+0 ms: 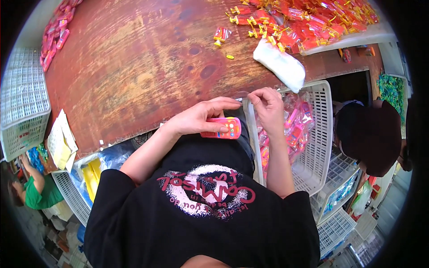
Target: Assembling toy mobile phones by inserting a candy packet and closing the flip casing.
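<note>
Black printed T-shirt [201,210] fills the bottom of the view, forearms coming up from it. Left hand [203,118] lies flat over a pink toy phone [222,128] with coloured buttons, fingers stretched and pressing it at the table edge [134,129], thumb underneath. Right hand [268,107] has fingertips pinched closed on what looks like a thin clear wrapper; too small to be sure.

Progress, judging by layout: this phone is not yet bagged. White slotted basket [319,134] just right of the right hand already holds many pink packaged pieces in clear bags, roughly half full. Heap of red and yellow packets [313,22] on a white tray at far right of the table, so plenty seems left. One stray red-yellow packet [221,34] and a small yellow bit [229,56] lie apart on bare wood.

White stuffed plastic bag [279,64] beside the heap. Row of pink packets [56,31] at top left. Yellowish paper slips [61,143] at lower left, near an empty-looking white crate [22,107]. Another person's dark head [371,134] at right.
</note>
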A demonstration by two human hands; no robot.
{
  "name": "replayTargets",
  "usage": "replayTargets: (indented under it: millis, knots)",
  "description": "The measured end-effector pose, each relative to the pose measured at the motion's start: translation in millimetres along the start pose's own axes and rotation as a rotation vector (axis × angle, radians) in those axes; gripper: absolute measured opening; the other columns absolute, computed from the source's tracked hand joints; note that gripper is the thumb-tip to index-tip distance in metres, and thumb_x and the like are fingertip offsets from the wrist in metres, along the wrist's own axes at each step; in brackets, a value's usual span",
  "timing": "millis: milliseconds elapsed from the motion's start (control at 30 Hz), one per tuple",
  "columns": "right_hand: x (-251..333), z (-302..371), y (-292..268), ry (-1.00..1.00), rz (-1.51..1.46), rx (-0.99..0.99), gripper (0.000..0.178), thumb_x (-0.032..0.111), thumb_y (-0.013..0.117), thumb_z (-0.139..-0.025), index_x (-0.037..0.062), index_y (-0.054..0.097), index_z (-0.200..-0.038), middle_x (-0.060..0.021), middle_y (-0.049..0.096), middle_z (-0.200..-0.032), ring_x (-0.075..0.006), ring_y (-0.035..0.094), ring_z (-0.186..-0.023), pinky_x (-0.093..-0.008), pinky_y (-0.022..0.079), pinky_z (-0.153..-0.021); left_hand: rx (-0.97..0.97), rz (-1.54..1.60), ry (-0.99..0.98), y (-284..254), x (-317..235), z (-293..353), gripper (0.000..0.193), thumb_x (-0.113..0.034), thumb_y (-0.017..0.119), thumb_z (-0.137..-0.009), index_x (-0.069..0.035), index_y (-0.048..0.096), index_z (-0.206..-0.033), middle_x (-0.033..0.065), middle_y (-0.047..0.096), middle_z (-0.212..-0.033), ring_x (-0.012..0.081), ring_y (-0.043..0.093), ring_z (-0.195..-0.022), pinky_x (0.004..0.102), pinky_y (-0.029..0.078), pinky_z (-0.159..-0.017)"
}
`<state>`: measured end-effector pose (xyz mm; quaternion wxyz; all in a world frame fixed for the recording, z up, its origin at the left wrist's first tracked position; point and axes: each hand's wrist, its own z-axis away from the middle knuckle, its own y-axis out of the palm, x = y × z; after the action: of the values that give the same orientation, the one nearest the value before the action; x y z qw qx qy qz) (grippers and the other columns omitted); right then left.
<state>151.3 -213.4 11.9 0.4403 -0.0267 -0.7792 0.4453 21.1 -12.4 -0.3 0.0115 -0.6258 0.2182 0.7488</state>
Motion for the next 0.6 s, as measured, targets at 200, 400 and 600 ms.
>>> replayTargets:
  millis: [200, 400, 600]
  knots:
    - [10, 2, 9, 0.157, -0.231, 0.090, 0.010, 0.008, 0.070, -0.082, 0.0013, 0.064, -0.079, -0.0032, 0.057, -0.070, -0.0115, 0.053, -0.069, -0.0296, 0.039, -0.058, 0.036, -0.002, -0.029, 0, 0, 2, 0.061, -0.017, 0.071, -0.087, 0.000, 0.045, -0.139, 0.0084, 0.038, -0.144, 0.0133, 0.054, -0.107, 0.0299, 0.045, -0.092]
    - [17, 2, 14, 0.068, -0.230, 0.035, 0.011, 0.011, 0.071, -0.082, 0.0018, 0.065, -0.081, -0.0035, 0.059, -0.072, -0.0136, 0.056, -0.071, -0.0294, 0.043, -0.065, -0.031, -0.047, -0.021, -2, -9, 7, 0.062, -0.017, 0.071, -0.086, 0.000, 0.045, -0.140, 0.0087, 0.037, -0.144, 0.0130, 0.056, -0.100, 0.0302, 0.047, -0.088]
    - [10, 17, 7, 0.311, -0.297, 0.041, 0.010, 0.009, 0.065, -0.088, -0.0003, 0.065, -0.085, -0.0019, 0.063, -0.079, -0.0112, 0.059, -0.078, -0.0267, 0.045, -0.069, -0.103, 0.002, 0.060, -2, -9, 13, 0.055, -0.016, 0.069, -0.087, 0.000, 0.049, -0.135, 0.0103, 0.040, -0.143, 0.0158, 0.053, -0.113, 0.0324, 0.043, -0.097]
